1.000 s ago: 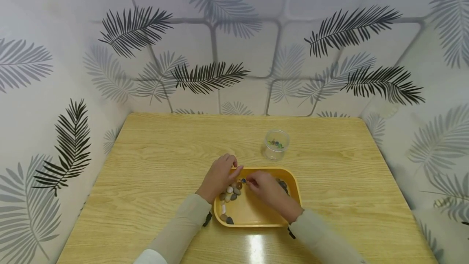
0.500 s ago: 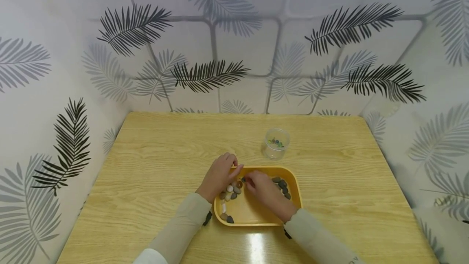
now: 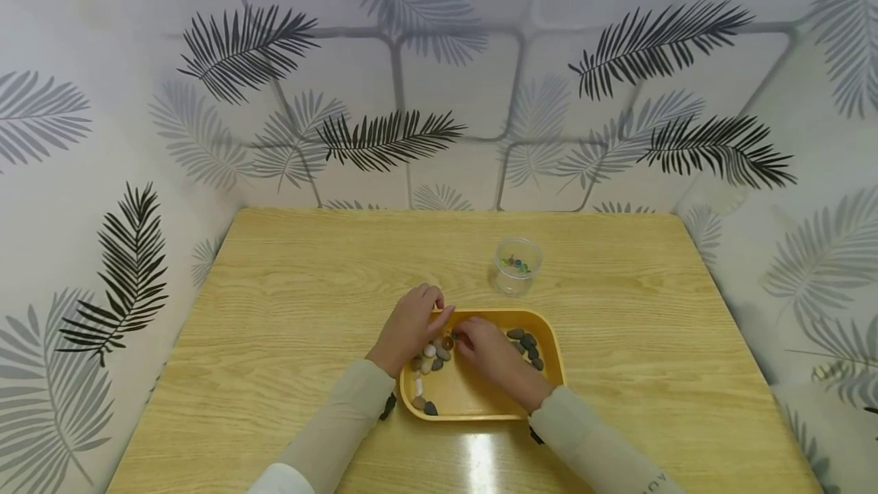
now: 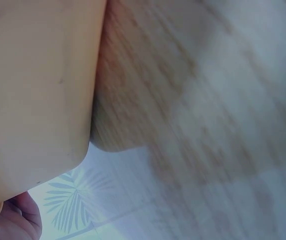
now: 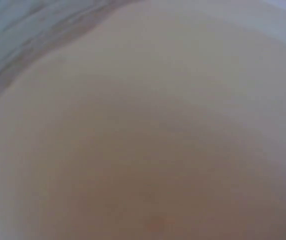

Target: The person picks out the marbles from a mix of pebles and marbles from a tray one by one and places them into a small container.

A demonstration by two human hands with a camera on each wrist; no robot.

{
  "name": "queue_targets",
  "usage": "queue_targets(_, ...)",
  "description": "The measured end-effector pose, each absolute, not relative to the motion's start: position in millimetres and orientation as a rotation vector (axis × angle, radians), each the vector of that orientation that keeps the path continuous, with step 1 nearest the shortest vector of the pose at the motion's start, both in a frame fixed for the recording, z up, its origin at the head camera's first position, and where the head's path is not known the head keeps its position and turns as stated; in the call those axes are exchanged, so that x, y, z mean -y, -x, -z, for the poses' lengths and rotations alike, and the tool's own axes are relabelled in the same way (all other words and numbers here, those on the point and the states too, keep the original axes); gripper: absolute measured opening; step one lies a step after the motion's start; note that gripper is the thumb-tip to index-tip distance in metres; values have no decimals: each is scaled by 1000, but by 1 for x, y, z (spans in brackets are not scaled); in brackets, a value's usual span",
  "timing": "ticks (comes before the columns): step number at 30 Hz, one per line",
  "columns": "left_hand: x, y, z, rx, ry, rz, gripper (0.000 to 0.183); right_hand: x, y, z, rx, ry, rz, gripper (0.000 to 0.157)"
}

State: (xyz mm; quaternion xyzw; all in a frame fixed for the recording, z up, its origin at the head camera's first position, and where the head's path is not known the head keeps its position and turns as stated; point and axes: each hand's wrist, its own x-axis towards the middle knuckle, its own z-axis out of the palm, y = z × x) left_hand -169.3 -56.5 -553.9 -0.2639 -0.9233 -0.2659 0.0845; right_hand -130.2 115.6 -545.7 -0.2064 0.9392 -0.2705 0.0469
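A yellow tray holds pebbles and small round pieces along its sides. At its far left corner my left hand grips the rim, thumb over the inside and fingers beyond the edge. In the left wrist view, curled fingers show against the outer wall of the tray. My right hand reaches into the tray, thumb and fingertips curled together at a small dark glass marble, partly hidden by them. Right beside it sits a brown round piece. Tray wall and blur fill the right wrist view.
Behind the tray stands a clear plastic cup with several small coloured marbles. Light pebbles cluster at the tray's left, dark pebbles at its right. The wooden table meets a leaf-patterned wall.
The right hand shifts slightly left, its fingertips closing in over the dark marble. More dark pebbles show behind that hand. My left hand stays on the rim.
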Motion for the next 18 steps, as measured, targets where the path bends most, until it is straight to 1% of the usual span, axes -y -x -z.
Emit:
queue_targets(8, 56, 170, 553, 2762, 786, 789, 22, -116, 132, 547, -2838, 632, 790, 14)
queue_targets(18, 56, 170, 554, 2761, 781, 793, 22, -115, 135, 553, -2837, 642, 780, 11)
